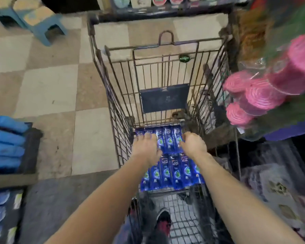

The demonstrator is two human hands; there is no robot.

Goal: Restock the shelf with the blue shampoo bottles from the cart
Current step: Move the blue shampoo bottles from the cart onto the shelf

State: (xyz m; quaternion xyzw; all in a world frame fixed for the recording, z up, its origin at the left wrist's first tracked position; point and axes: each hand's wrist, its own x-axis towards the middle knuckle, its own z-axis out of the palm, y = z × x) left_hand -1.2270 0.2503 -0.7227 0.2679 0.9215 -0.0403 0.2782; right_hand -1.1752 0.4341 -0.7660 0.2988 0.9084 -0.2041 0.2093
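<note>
both hands down in the wire cart (113,95), left hand (146,148) and right hand (194,145) flanking the far row of blue shampoo bottles (169,141). fingers spread wide, not yet closed. likely placed to lift the row together.

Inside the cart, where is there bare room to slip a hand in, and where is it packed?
Bare mesh lies at the near end of the cart, between the near row of blue shampoo bottles and the shoe. The far end is packed; left hand and right hand are there.
</note>
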